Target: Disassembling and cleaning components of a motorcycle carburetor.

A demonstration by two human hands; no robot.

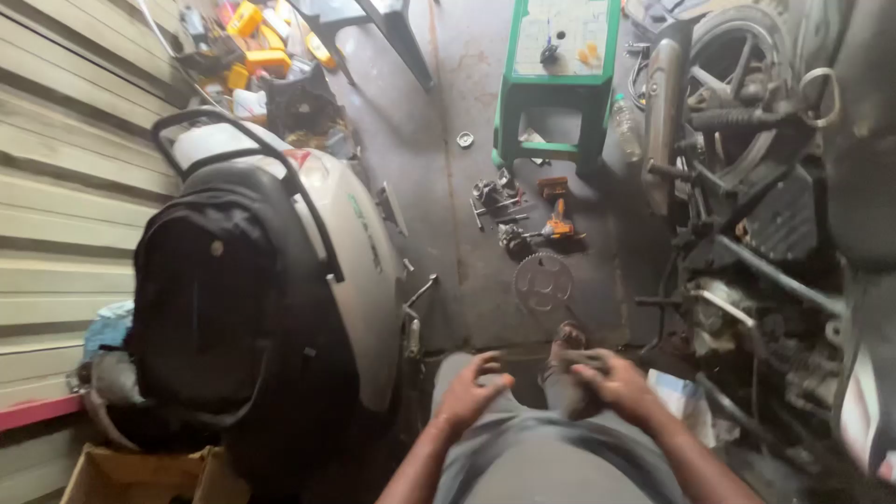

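My left hand (472, 390) hovers over my knees with the fingers spread and nothing in it. Just to its right, my right hand (611, 378) is curled around a small dark greasy part (581, 357), blurred and hard to name. Both hands are above my grey trousers (541, 448). On the concrete floor ahead lies a round toothed sprocket (542, 281), with an orange tool (559, 224) and several loose metal parts (493, 198) beyond it.
A scooter with a black seat (224, 299) and white body stands at the left beside a metal shutter. A stripped motorcycle (747, 187) fills the right side. A green stool (556, 75) stands ahead, with a plastic bottle (625, 126) next to it. A cardboard box (140, 476) sits at the lower left.
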